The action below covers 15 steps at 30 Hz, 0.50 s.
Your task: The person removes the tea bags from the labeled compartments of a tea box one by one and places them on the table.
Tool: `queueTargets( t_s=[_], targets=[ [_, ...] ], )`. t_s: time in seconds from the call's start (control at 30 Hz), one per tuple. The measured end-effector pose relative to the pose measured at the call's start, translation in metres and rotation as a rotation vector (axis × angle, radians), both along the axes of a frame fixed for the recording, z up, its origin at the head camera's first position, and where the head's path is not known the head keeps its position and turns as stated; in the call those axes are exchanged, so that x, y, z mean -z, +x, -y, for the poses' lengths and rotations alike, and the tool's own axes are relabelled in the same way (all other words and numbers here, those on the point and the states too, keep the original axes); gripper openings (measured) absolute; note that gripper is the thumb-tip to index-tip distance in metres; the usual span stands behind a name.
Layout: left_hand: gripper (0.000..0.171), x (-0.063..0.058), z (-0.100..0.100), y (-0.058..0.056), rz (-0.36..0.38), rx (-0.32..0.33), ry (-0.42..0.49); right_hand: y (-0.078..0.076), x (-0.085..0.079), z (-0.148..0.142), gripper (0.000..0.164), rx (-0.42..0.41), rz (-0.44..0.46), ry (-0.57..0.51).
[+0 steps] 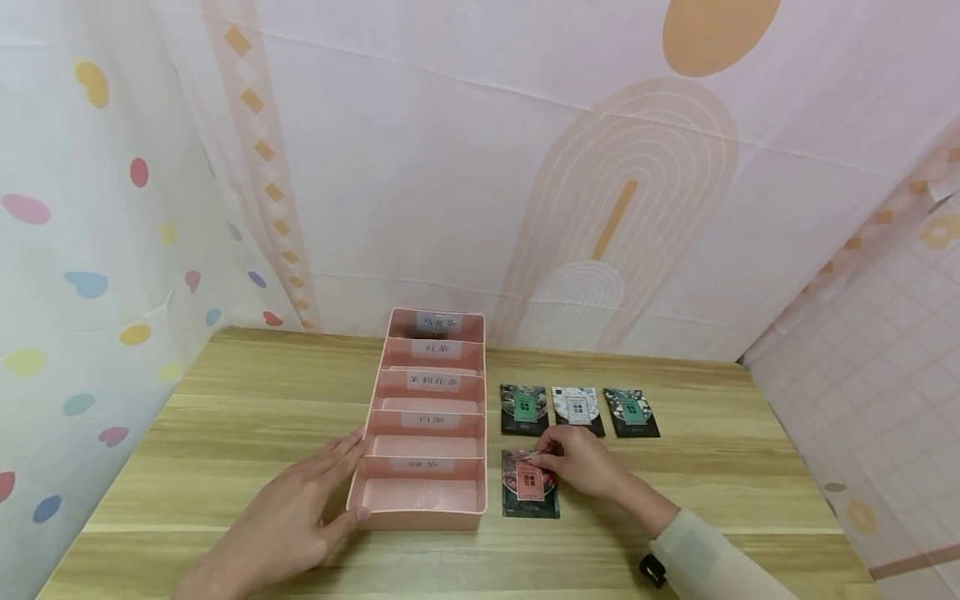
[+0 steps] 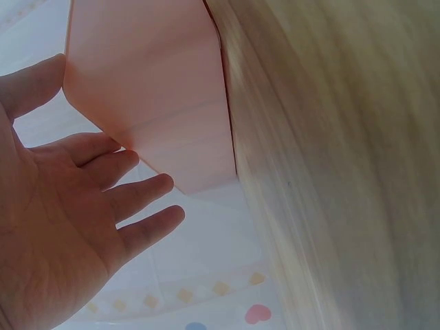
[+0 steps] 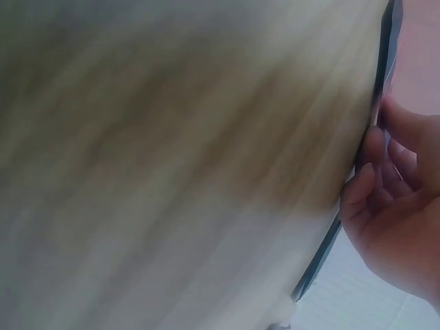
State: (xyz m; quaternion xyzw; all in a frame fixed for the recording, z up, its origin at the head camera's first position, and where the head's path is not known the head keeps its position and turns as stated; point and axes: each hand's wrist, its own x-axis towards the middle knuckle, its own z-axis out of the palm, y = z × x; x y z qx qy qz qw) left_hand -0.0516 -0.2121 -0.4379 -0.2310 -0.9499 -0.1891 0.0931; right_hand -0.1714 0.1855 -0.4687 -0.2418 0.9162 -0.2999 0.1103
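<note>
A long pink box [image 1: 420,522], split into several labelled compartments, stands left of the table's middle. Against its near left corner rests my left hand [image 1: 281,517], thumb on the front wall and fingers spread along the side; the left wrist view shows fingertips at the box's edge. My right hand [image 1: 585,462] pinches the upper edge of a dark tea bag packet with a red label [image 1: 530,496], right of the box. In the right wrist view the thumb and fingers meet at the thin edge of the packet [image 3: 388,41]. Something dark lies in the farthest compartment [image 1: 426,332].
Behind the right hand lie three more tea bag packets in a row: one with a green label [image 1: 525,410], a white one [image 1: 573,404] and a dark one with a teal label [image 1: 632,412]. Patterned curtains [image 1: 420,167] close off the wooden table [image 1: 675,483] at the back and sides.
</note>
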Motion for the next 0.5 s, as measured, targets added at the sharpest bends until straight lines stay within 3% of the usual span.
queueTargets(
  t_s=[0.5],
  targets=[
    [0.073,-0.0004,-0.0007,0.0005,-0.004,-0.001,-0.002,0.0005,0.0019,-0.0018,0.007,0.039,-0.019,-0.038]
  ],
)
